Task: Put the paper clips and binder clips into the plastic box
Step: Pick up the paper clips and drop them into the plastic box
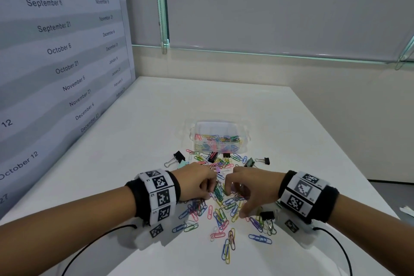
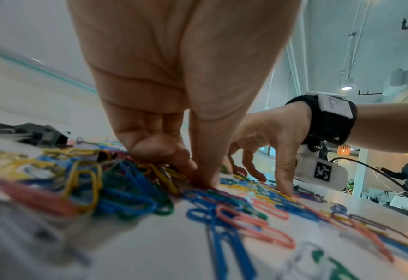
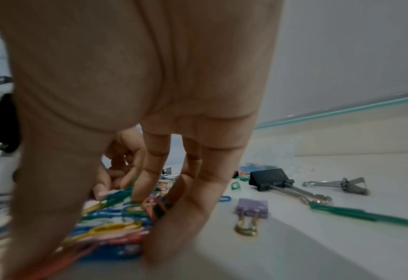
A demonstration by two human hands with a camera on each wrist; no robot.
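Both hands down on the counter [image 1: 139,141], facing each other over the loose pile of paper clips [image 1: 220,197]. Left hand [image 1: 197,182]: fingers [image 2: 150,149] curled tight, tips bunched on a clump of clips. Right hand [image 1: 253,188]: fingers [image 3: 198,204] bent and spread, tips on the counter raking the pile inward; whether any clip is truly held I cannot tell

Plastic box [image 1: 218,139] sits beyond the fingertips, well apart from them, already part filled with clips. Binder clips [image 1: 179,158] lie between fingertips and box; one more [image 1: 267,216] just under the right thumb

Risks, as judged:
- clips interlock, so a lifted clump may trail strings that drop short of the box
- thin wire lies flat on a smooth counter; fingertips may slide over instead of under
- an inward rake may push clips out toward the wrists
- a carry across the binder clips may knock them, or nudge the light box
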